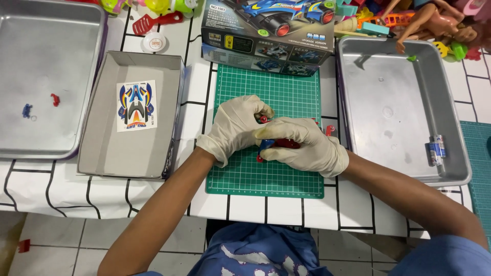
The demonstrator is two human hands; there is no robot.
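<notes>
Both of my hands wear pale latex gloves and meet over a green cutting mat (240,176). My left hand (236,125) and my right hand (303,144) together grip a small toy car body with red and blue parts (279,144); most of it is hidden under my fingers. A small red piece (330,130) lies on the mat just right of my right hand.
A toy car kit box (268,33) stands behind the mat. Left of the mat is an open grey box lid (102,148) with a sticker sheet (136,105). A metal tray (30,76) holds small red and blue bits; another tray (388,102) holds two batteries (436,149). Toys crowd the back.
</notes>
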